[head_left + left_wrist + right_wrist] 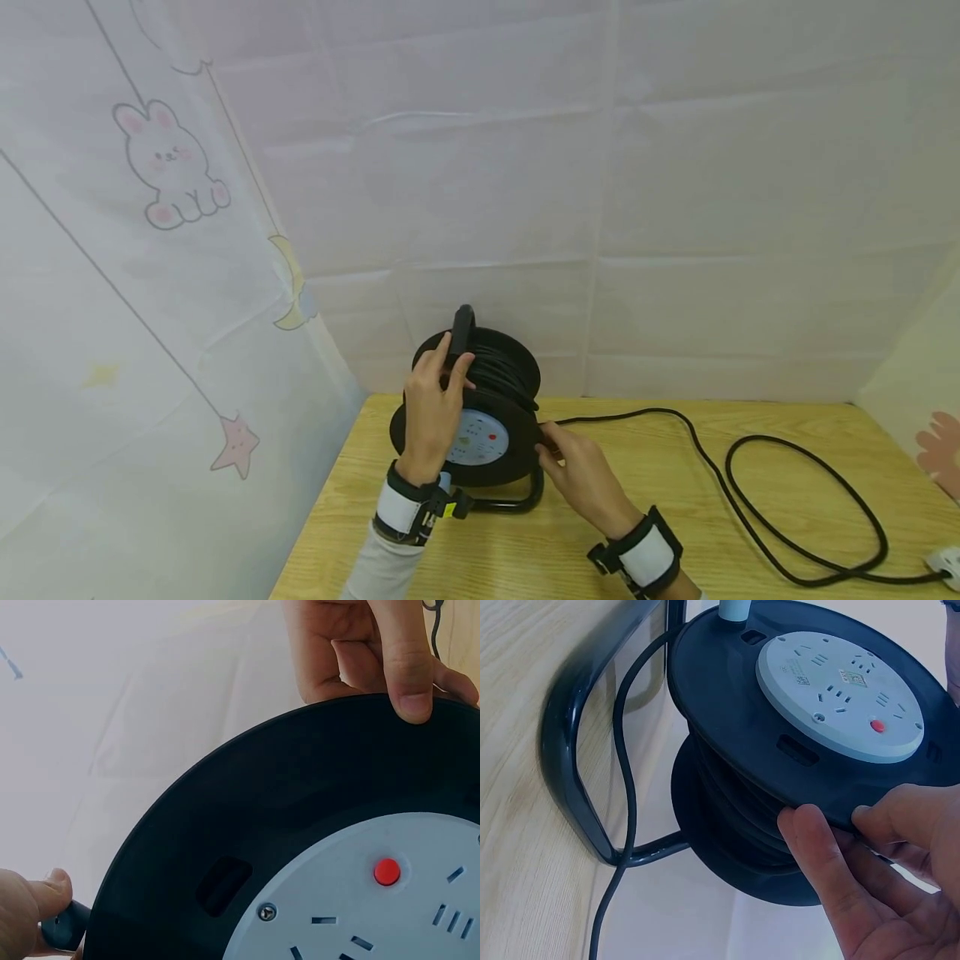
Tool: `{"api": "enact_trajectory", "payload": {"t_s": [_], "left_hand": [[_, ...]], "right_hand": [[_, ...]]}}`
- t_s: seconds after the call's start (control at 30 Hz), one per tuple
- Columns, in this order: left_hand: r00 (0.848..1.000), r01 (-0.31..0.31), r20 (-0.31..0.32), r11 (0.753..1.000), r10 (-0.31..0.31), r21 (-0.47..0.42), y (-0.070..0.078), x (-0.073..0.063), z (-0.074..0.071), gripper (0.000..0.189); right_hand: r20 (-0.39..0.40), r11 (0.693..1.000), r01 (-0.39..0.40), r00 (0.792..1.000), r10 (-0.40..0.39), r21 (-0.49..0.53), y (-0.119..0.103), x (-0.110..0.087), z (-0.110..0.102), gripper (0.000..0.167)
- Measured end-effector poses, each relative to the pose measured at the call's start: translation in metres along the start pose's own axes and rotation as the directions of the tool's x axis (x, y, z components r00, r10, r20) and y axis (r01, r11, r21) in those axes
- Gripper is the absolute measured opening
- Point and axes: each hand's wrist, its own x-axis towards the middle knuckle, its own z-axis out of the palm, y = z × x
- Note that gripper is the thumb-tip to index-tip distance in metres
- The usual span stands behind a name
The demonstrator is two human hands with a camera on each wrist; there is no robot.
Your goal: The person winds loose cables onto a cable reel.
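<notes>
A black cable reel [521,454] stands upright on its bent tube frame [510,505], with black cable [739,817] wound between its two flanges. Its front carries a pale socket panel [840,690] with a red button [386,872]. My left hand [433,408] grips the black handle [463,329] at the top, thumb along one side. On the right, my right hand [585,475] pinches the front flange's rim, thumb on the face and fingers behind it. A pale crank knob [735,609] juts from the flange near its edge.
Loose cable [693,433] runs from the reel to the right and loops on the wooden table [645,542]. A white plug or socket end [947,562] lies at the right edge. A white printed sheet [480,192] hangs close behind the reel.
</notes>
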Motion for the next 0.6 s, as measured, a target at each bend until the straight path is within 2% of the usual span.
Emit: {"api": "enact_trajectory", "payload": {"t_s": [0.23,0.6], "left_hand": [[1.000,0.020,0.016,1.000,-0.020,-0.015,0.003,-0.003,0.004,0.052],[1.000,0.004,0.012,1.000,-0.003,-0.024,0.010,-0.006,0.011,0.052]], "right_hand": [[-0.010,1.000,-0.002,1.000,0.001,-0.029,0.000,-0.003,-0.006,0.022],[0.001,0.999,-0.039,0.999,0.039,-0.015,0.002,-0.009,-0.014,0.024]]}}
